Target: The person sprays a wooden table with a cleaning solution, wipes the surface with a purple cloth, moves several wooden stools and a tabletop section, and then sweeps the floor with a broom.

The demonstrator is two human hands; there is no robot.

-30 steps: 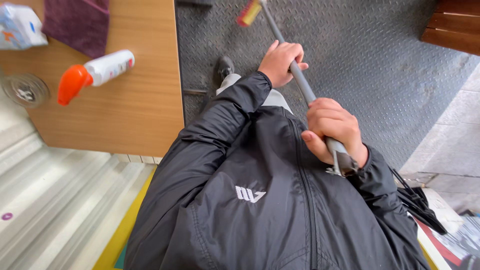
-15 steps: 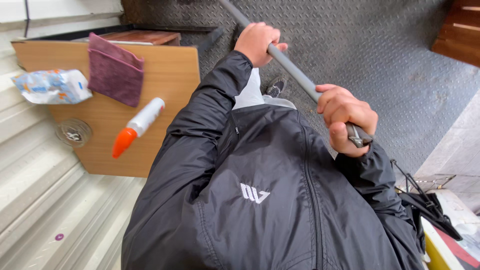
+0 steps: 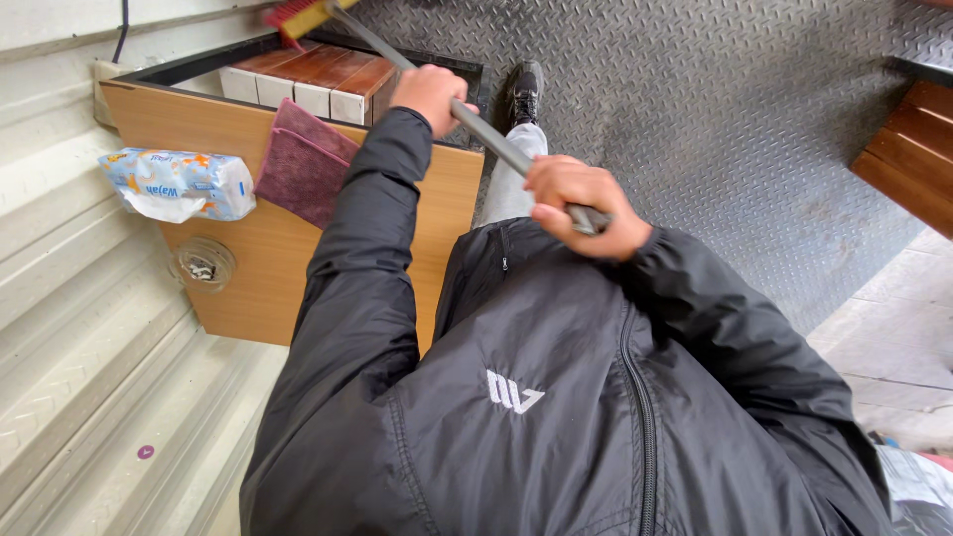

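Both of my hands grip a grey broom handle (image 3: pixel 496 147) that slants up and to the left. My left hand (image 3: pixel 429 94) holds it further along, and my right hand (image 3: pixel 581 206) holds the near end close to my chest. The broom head (image 3: pixel 298 14), red bristles on a yellow block, shows at the top edge above a wooden bench (image 3: pixel 308 81). My black jacket fills the lower middle, and one black shoe (image 3: pixel 523 91) stands on the grey checker-plate floor (image 3: pixel 715 129).
A wooden table (image 3: pixel 248 268) on the left carries a pack of tissues (image 3: pixel 179 184), a maroon cloth (image 3: pixel 303 164) and a round ashtray (image 3: pixel 202 263). A ribbed metal wall (image 3: pixel 79 377) runs along the left. Another wooden bench (image 3: pixel 908 149) sits at the right edge.
The view has swung so the table now sits further left and up. The orange-capped spray can is out of sight. The broom head has come into view at the top.
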